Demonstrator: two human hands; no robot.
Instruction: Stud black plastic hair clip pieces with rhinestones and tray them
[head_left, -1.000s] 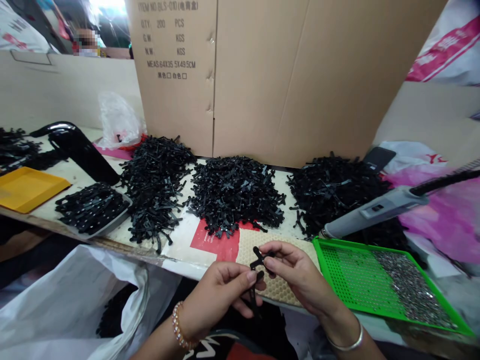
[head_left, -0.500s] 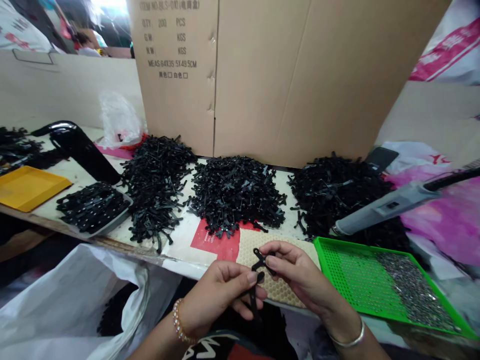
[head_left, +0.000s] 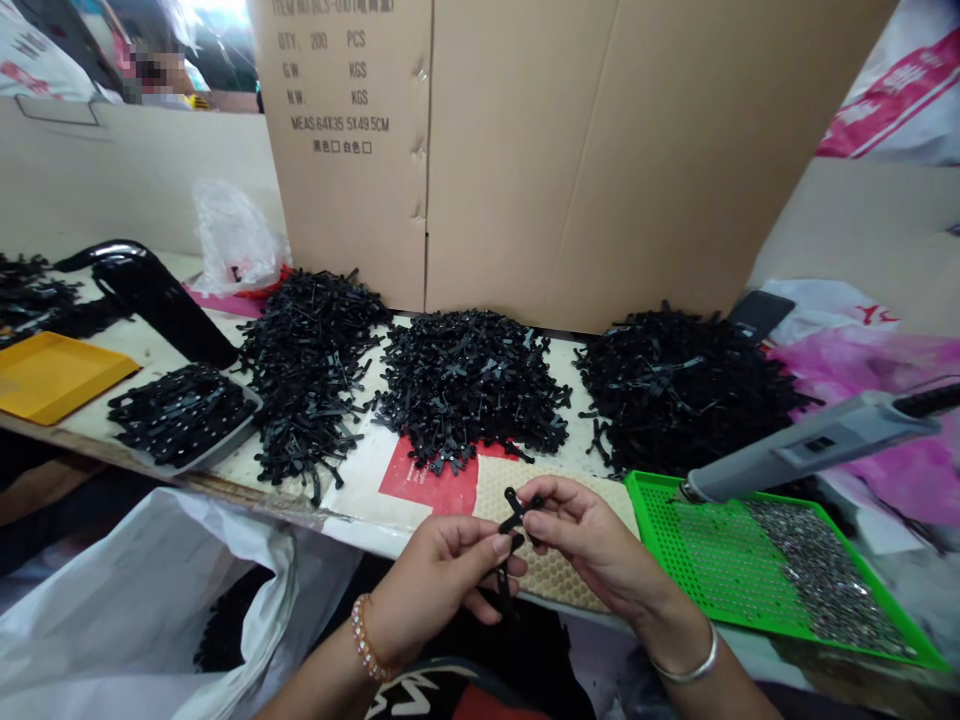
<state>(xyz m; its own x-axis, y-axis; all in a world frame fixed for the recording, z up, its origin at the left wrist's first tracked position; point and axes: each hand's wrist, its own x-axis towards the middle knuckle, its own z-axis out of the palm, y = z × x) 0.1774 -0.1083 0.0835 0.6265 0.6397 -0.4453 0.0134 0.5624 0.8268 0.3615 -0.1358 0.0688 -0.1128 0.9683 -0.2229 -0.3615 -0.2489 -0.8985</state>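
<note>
My left hand (head_left: pixel 461 570) pinches a slim black plastic part (head_left: pixel 504 585) that hangs down past its fingers. Between the thumb and fingers of my right hand (head_left: pixel 574 525) is a black forked plastic part (head_left: pixel 513 512) with rounded ends. Both parts meet or overlap between my fingertips; whether they are joined I cannot tell. Below and behind the hands lies a cream honeycomb-textured mat (head_left: pixel 577 580). Just beyond it is a heap of similar black parts (head_left: pixel 472 385).
More black parts lie heaped at left (head_left: pixel 307 370) and right (head_left: pixel 675 390). A green perforated tray (head_left: pixel 697 590) holds small metal pieces, with a grey electric screwdriver (head_left: pixel 795 450) over its far edge. A cardboard box (head_left: pixel 600 170) stands behind. Further left are a filled shallow tray (head_left: pixel 247 425) and yellow tray (head_left: pixel 64 375).
Both hands have shifted slightly up and left, still holding the black parts, and the forked part has turned a little. The screwdriver has moved right, its tip lower over the green tray.
</note>
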